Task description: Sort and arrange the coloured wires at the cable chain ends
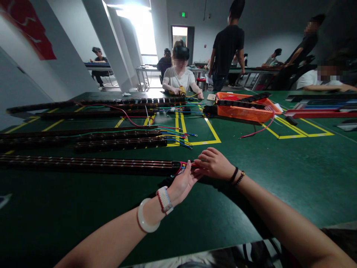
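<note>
A long black strip with copper-coloured rods (111,164) lies along the near part of the table, its right end in front of me. Out of that end come thin coloured wires (181,167), red and blue among them. My left hand (182,184) pinches these wires from below, thumb on top and palm turned up. From the right, my right hand (216,163) closes its curled fingers over the same wires, against the left fingertips. The wire ends are hidden between both hands.
More strips (125,143) with loose wires and ring terminals lie beyond my hands. An orange basket (240,112) holds dark strips. Yellow tape (205,142) marks the green table (251,160). Across it, a person (180,76) holds a yellow tool (182,90).
</note>
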A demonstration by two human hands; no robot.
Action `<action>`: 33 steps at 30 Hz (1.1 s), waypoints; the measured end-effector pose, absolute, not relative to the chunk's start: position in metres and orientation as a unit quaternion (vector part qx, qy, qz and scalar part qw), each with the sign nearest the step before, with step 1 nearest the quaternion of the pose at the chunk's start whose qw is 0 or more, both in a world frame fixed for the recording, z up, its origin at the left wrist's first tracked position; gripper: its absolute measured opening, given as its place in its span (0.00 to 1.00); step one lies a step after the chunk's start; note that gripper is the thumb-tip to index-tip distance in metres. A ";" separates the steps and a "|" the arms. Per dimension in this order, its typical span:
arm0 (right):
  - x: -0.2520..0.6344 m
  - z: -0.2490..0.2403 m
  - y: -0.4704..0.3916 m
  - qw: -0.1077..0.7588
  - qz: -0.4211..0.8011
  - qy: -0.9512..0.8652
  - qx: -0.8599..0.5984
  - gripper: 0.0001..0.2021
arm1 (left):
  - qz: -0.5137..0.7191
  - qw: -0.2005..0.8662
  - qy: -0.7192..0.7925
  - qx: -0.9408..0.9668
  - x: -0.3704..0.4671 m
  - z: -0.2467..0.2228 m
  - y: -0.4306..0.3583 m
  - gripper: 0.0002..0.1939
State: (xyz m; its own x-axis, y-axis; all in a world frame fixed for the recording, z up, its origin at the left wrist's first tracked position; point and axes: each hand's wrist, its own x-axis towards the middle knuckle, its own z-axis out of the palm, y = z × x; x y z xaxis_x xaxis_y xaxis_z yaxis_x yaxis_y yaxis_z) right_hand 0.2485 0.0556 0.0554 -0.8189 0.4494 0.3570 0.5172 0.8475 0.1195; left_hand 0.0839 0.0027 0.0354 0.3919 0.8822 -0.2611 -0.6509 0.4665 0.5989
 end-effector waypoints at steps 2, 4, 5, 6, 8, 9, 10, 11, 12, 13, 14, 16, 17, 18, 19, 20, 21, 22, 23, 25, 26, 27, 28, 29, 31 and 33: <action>0.252 0.057 0.058 0.147 -0.076 -0.952 -0.258 0.14 | 0.462 0.808 0.298 0.213 0.083 0.037 0.002 0.20; 0.253 0.058 0.060 0.141 -0.052 -0.955 -0.257 0.14 | 0.452 0.809 0.304 0.221 0.083 0.036 0.002 0.22; 0.254 0.058 0.061 0.139 -0.046 -0.956 -0.255 0.14 | 0.450 0.809 0.302 0.226 0.082 0.035 0.003 0.22; 0.254 0.058 0.062 0.138 -0.044 -0.956 -0.254 0.15 | 0.450 0.809 0.298 0.232 0.082 0.035 0.003 0.22; 0.254 0.058 0.063 0.131 -0.051 -0.958 -0.252 0.16 | 0.452 0.808 0.294 0.239 0.082 0.033 0.003 0.22; 0.254 0.058 0.063 0.126 -0.056 -0.958 -0.252 0.16 | 0.453 0.807 0.294 0.240 0.083 0.033 0.004 0.22; 0.254 0.058 0.064 0.122 -0.060 -0.958 -0.252 0.17 | 0.453 0.806 0.295 0.240 0.083 0.033 0.004 0.22; 0.254 0.058 0.064 0.118 -0.064 -0.958 -0.253 0.17 | 0.453 0.806 0.297 0.239 0.083 0.034 0.003 0.23; 0.254 0.058 0.064 0.117 -0.065 -0.958 -0.255 0.17 | 0.453 0.805 0.299 0.238 0.083 0.034 0.003 0.23; 0.254 0.058 0.065 0.117 -0.064 -0.957 -0.259 0.17 | 0.453 0.806 0.299 0.237 0.083 0.035 0.003 0.23; 0.254 0.058 0.065 0.122 -0.059 -0.954 -0.266 0.17 | 0.453 0.806 0.300 0.235 0.083 0.036 0.003 0.23; 0.253 0.057 0.067 0.142 -0.026 -0.946 -0.291 0.17 | 0.452 0.806 0.306 0.228 0.083 0.038 0.002 0.23; 0.253 0.057 0.068 0.156 0.003 -0.938 -0.308 0.17 | 0.451 0.806 0.313 0.224 0.083 0.038 0.002 0.24; 0.252 0.056 0.070 0.173 0.040 -0.928 -0.327 0.18 | 0.450 0.805 0.319 0.219 0.083 0.039 0.002 0.24; 0.252 0.054 0.071 0.190 0.085 -0.914 -0.348 0.18 | 0.450 0.804 0.324 0.216 0.083 0.039 0.002 0.24; 0.252 0.052 0.073 0.206 0.135 -0.897 -0.368 0.18 | 0.451 0.803 0.325 0.216 0.083 0.038 0.001 0.24; 0.251 0.050 0.075 0.219 0.186 -0.876 -0.387 0.19 | 0.452 0.802 0.325 0.217 0.083 0.038 0.001 0.24; 0.251 0.048 0.076 0.230 0.236 -0.853 -0.405 0.20 | 0.455 0.800 0.323 0.219 0.083 0.037 0.001 0.24; 0.251 0.045 0.078 0.239 0.284 -0.828 -0.420 0.21 | 0.458 0.799 0.321 0.221 0.083 0.037 0.001 0.24; 0.249 0.039 0.082 0.255 0.366 -0.781 -0.437 0.22 | 0.461 0.797 0.318 0.224 0.084 0.037 0.001 0.24; 0.248 0.037 0.085 0.266 0.399 -0.759 -0.441 0.23 | 0.461 0.798 0.317 0.226 0.084 0.037 0.001 0.24; 0.246 0.034 0.088 0.277 0.425 -0.741 -0.441 0.23 | 0.459 0.799 0.315 0.228 0.084 0.038 0.001 0.24; 0.244 0.032 0.091 0.287 0.442 -0.728 -0.438 0.23 | 0.457 0.800 0.312 0.230 0.084 0.039 0.001 0.24; 0.241 0.030 0.095 0.297 0.451 -0.720 -0.435 0.23 | 0.455 0.802 0.311 0.232 0.083 0.039 0.001 0.25; 0.237 0.027 0.103 0.310 0.447 -0.717 -0.435 0.23 | 0.453 0.803 0.309 0.235 0.083 0.040 0.001 0.26; 0.235 0.026 0.108 0.312 0.426 -0.725 -0.442 0.23 | 0.452 0.804 0.306 0.236 0.082 0.040 0.001 0.27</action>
State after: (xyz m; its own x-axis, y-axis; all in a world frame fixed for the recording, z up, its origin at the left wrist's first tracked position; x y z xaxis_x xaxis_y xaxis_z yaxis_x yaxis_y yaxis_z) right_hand 0.2345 0.1078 0.0256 -0.4142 0.9072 0.0743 0.3755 0.2447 -0.8939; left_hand 0.0825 0.0006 0.0403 0.4051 0.8707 -0.2790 -0.5827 0.4810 0.6551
